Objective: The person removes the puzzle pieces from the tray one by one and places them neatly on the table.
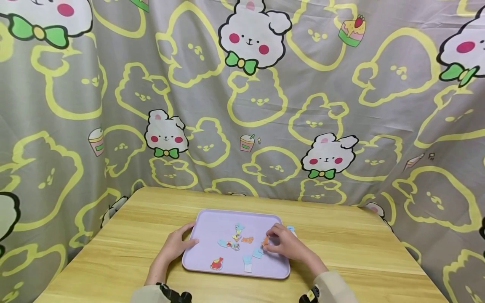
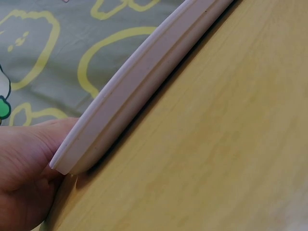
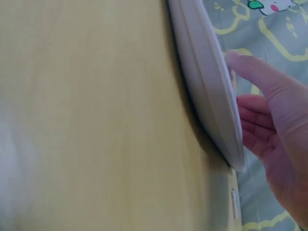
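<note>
Holding the left edge of the purple tray (image 1: 212, 223), the left hand (image 1: 175, 245) has its thumb laid over the rim. Over the tray's right edge, the right hand (image 1: 286, 242) has its fingers nearly closed, thumb and fingertips pinching an orange piece (image 1: 265, 241). Just beside that thumb, toward the tray's near edge, lie a small light-blue piece (image 1: 258, 253) and a blue-and-white strip (image 1: 247, 263). Around the tray's middle sit a blue-and-yellow piece (image 1: 239, 228), a second orange piece (image 1: 247, 240) and a multicoloured cluster (image 1: 229, 245); whether its parts are joined is too small to tell. A red-and-yellow piece (image 1: 217, 264) rests near the near-left corner. Beyond the tray's right edge, another blue-and-white item (image 1: 291, 228) shows on the bench (image 1: 113, 252), partly hidden by the right hand. A grey curtain (image 1: 212, 97) with rabbit prints hangs behind the bench's far edge.
</note>
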Motion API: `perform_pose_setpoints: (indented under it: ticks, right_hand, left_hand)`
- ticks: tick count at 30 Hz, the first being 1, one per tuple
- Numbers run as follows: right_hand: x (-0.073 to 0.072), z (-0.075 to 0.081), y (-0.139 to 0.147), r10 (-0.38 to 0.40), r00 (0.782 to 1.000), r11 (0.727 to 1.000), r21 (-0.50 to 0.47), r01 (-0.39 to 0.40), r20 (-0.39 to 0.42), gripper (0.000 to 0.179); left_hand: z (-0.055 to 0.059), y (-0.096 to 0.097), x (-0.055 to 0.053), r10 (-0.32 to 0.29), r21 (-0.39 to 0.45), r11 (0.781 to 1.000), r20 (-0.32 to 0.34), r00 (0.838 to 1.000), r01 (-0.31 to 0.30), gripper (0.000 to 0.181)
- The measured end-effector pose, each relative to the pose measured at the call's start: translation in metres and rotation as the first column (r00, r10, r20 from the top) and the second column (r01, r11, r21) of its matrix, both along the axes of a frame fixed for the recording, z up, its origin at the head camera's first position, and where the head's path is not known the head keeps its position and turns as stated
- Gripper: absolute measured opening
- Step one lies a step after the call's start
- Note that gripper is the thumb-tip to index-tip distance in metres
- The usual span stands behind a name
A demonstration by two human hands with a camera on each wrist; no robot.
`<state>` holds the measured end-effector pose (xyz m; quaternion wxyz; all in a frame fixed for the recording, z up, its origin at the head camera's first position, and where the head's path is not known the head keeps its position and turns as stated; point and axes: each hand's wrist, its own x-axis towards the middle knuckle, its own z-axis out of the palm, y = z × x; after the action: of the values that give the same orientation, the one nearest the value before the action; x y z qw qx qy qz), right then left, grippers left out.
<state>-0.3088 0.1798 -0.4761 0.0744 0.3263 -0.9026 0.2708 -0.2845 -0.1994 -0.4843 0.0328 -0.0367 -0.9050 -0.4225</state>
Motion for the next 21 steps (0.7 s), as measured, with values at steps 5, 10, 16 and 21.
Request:
perform_pose_setpoints:
  ticks: [5,10,16,21]
  right_hand:
    - [0.0010,-0.0024,-0.0004,-0.010,0.999,0.995,-0.100,0.013,0.030,0.042]
    - [0.0013,-0.0046,-0.0028,-0.034,0.997,0.976,-0.211,0.048,0.070,0.040]
    - [0.0019,-0.0040,-0.0042,-0.084,0.990,0.950,-0.291,0.113,0.112,0.036]
    - [-0.0003,-0.0051,-0.0027,-0.091,0.989,0.949,-0.292,0.120,0.113,0.038]
  left_hand:
    - [0.0008,0.0006,0.0003,0.003,0.002,1.000,0.004,1.000,-0.003,0.058]
    - [0.0005,0.0004,0.0004,0.009,0.005,1.000,0.008,1.000,-0.009,0.058]
    - [-0.0005,0.0002,0.0000,0.012,0.007,1.000,0.017,1.000,-0.013,0.058]
    - [-0.0005,0.0002,-0.0002,0.008,-0.003,1.000,0.012,1.000,-0.008,0.058]
